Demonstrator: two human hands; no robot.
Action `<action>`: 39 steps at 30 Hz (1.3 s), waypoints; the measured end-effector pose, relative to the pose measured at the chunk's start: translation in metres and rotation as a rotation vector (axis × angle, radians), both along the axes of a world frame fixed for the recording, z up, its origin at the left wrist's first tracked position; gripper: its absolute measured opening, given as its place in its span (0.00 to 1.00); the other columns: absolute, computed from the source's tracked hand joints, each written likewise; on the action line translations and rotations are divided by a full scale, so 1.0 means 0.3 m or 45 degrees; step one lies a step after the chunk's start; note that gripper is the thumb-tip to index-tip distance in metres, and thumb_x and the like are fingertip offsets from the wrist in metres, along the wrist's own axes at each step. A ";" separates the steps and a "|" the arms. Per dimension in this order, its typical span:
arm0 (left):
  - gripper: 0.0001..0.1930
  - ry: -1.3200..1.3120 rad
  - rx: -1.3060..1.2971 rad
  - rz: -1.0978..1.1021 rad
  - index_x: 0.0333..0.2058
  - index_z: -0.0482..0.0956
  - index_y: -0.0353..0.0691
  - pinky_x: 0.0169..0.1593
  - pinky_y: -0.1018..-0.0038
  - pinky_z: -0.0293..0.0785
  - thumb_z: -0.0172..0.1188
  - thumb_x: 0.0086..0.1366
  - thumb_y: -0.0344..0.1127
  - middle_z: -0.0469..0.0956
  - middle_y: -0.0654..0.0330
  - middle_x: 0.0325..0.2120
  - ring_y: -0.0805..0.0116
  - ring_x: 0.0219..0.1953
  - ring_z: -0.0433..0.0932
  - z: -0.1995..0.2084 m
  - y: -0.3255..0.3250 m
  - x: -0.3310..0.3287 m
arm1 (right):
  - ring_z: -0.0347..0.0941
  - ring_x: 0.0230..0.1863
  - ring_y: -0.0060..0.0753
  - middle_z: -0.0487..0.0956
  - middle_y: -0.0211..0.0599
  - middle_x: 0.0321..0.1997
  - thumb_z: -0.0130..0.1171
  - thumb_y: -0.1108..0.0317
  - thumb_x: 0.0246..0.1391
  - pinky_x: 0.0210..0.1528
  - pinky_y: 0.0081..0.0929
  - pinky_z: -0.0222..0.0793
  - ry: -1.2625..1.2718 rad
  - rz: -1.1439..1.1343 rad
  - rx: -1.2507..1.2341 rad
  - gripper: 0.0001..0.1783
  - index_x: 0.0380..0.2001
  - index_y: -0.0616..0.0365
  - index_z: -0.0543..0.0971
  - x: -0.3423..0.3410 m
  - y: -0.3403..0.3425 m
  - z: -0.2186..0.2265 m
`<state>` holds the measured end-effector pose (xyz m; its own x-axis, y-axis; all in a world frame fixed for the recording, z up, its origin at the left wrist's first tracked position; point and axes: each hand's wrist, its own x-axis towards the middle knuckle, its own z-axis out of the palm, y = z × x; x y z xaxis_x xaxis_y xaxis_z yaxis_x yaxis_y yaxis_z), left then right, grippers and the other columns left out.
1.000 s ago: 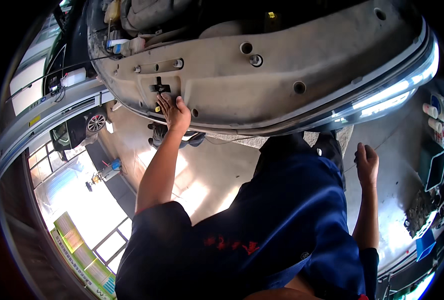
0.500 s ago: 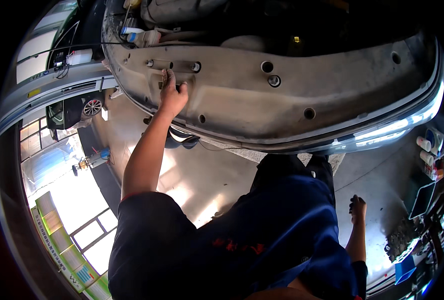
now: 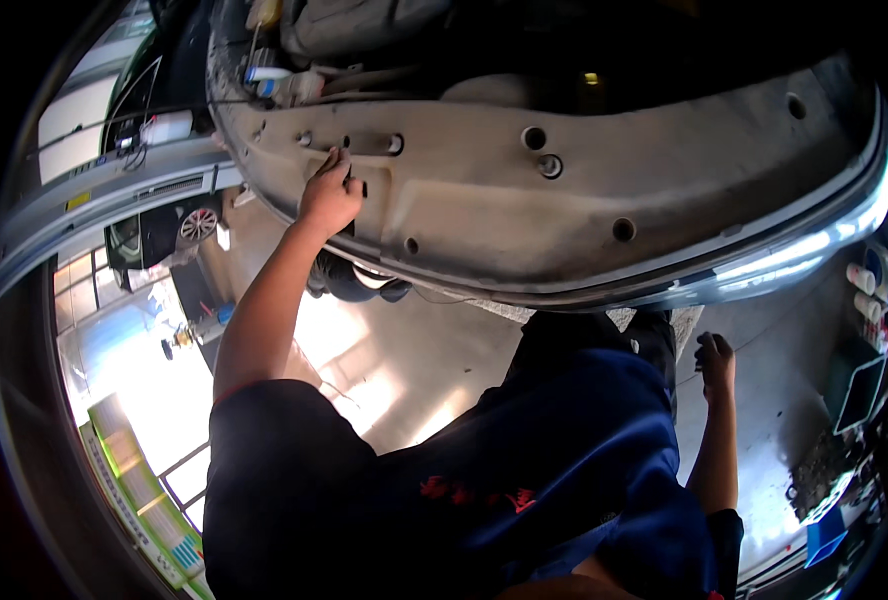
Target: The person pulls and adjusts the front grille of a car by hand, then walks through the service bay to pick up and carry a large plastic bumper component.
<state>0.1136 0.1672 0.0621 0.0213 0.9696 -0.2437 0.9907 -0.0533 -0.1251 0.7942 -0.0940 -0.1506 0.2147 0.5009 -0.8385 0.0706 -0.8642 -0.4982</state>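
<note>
Head view: the big panel [image 3: 484, 205] spans ten to two o'clock and looks already seated. Your left hand [image 3: 331, 195], around half past ten, seems to touch it, half bent, any grip hidden; your right hand [image 3: 716, 364], past three, hangs loosely curled. A bolt [image 3: 550, 166] shows at one, the hole [image 3: 624, 229] at two is unfilled; what's left can't be told.

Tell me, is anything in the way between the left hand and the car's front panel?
Nothing visible is: the left hand is at the front panel, just below a small round hole in the picture. Whether it touches is unclear.
</note>
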 end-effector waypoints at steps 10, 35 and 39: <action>0.18 0.314 -0.239 -0.106 0.40 0.84 0.32 0.48 0.46 0.77 0.55 0.62 0.41 0.82 0.36 0.33 0.33 0.39 0.81 0.079 0.101 0.112 | 0.71 0.22 0.24 0.78 0.33 0.24 0.58 0.60 0.64 0.26 0.25 0.69 -0.106 -0.552 -0.101 0.14 0.38 0.62 0.82 0.065 -0.307 0.122; 0.29 -0.379 -0.011 -0.448 0.67 0.66 0.31 0.73 0.66 0.58 0.50 0.72 0.41 0.59 0.40 0.71 0.49 0.72 0.61 0.036 0.069 1.586 | 0.73 0.23 0.26 0.79 0.34 0.26 0.57 0.63 0.62 0.26 0.27 0.71 -0.065 -0.678 -0.062 0.13 0.39 0.63 0.81 1.010 -0.914 -0.008; 0.28 -0.307 -0.093 -0.391 0.67 0.68 0.33 0.73 0.66 0.59 0.50 0.72 0.40 0.59 0.43 0.71 0.50 0.72 0.62 0.093 0.090 1.617 | 0.70 0.19 0.26 0.77 0.33 0.23 0.56 0.66 0.60 0.21 0.28 0.67 -0.115 -0.828 -0.388 0.09 0.37 0.60 0.79 1.134 -1.168 -0.149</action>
<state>0.5986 0.1942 0.0901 0.3727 0.8896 -0.2641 0.9278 -0.3518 0.1242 1.1345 -0.4443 -0.1953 0.4650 -0.0047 -0.8853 -0.4753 -0.8450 -0.2451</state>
